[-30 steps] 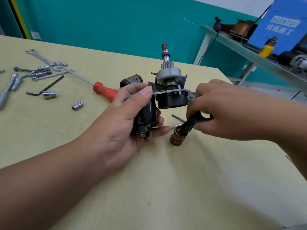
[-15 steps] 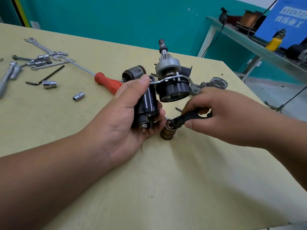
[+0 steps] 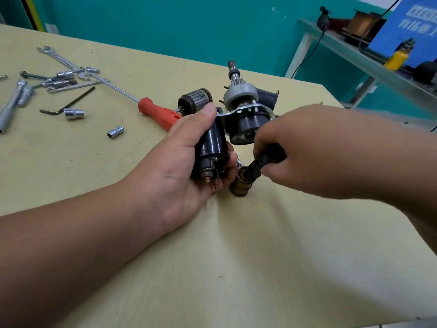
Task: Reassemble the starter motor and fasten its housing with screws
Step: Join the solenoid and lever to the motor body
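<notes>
My left hand (image 3: pixel 186 162) grips the black solenoid cylinder (image 3: pixel 212 147) of the starter motor assembly, thumb on top, threaded studs pointing toward me. Joined to it by a metal bracket is the drive unit (image 3: pixel 248 121) with its grey clutch and pinion shaft (image 3: pixel 234 72) standing up. My right hand (image 3: pixel 319 152) pinches a black lever fork (image 3: pixel 262 162), whose lower end meets a brown plunger (image 3: pixel 241 185) hanging over the table. The armature (image 3: pixel 195 99) lies behind my left thumb. Part of a dark housing piece (image 3: pixel 268 95) shows behind the drive unit.
A red-handled screwdriver (image 3: pixel 158 112) lies just left of the armature. Wrenches (image 3: pixel 59 59), sockets (image 3: pixel 115 132), an Allen key (image 3: pixel 68 104) and a socket driver (image 3: pixel 14 102) are scattered at the far left of the yellow table (image 3: pixel 212 256). A shelf with a blue box (image 3: pixel 406 27) stands beyond the right corner.
My right hand has moved left and closer to the drive unit, carrying the fork and plunger slightly nearer my left hand. The left hand keeps its grip on the solenoid.
</notes>
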Demonstrator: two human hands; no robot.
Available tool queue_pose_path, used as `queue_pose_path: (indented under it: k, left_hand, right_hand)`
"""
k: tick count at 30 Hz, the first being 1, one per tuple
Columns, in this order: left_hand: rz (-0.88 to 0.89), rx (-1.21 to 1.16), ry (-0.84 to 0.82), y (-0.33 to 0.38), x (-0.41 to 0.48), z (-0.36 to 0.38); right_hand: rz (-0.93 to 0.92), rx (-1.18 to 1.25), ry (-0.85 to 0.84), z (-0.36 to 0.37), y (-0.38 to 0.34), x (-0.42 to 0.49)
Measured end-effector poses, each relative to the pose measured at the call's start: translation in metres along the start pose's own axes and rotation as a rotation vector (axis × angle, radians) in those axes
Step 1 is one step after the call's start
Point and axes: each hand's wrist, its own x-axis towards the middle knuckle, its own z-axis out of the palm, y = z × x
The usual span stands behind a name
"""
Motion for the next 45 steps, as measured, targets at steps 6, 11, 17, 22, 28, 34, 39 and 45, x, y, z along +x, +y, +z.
queue_pose_path:
  k: [6, 11, 17, 22, 28, 34, 39, 45]
  left_hand:
    - [-0.003, -0.028, 0.023, 0.001, 0.001, 0.001]
    - [-0.014, -0.025, 0.037, 0.002, 0.001, -0.001]
    - [-0.023, -0.010, 0.033, 0.002, 0.000, -0.002]
    - [-0.006, -0.002, 0.036, -0.001, -0.001, -0.001]
    - [-0.020, 0.019, 0.013, -0.004, -0.001, 0.001]
    - [0.001, 0.033, -0.053, -0.006, 0.001, 0.002]
    - [-0.017, 0.036, -0.044, -0.004, 0.000, 0.000]
    - [0.132, 0.058, -0.058, 0.005, -0.005, -0.003]
  right_hand:
    - [-0.050, -0.195, -0.109, -0.007, -0.005, 0.017]
    - [-0.077, -0.141, -0.097, 0.003, -0.003, 0.020]
    - [0.024, 0.329, -0.140, 0.017, 0.015, 0.007]
    - [0.031, 0.528, -0.069, 0.037, 0.027, -0.003]
    - [0.006, 0.644, 0.055, 0.055, 0.032, -0.010]
    - [-0.063, 0.798, 0.048, 0.075, 0.019, -0.011]
    - [-0.078, 0.797, 0.095, 0.083, 0.025, -0.021]
    - [0.074, 0.487, 0.257, 0.090, 0.034, -0.033]
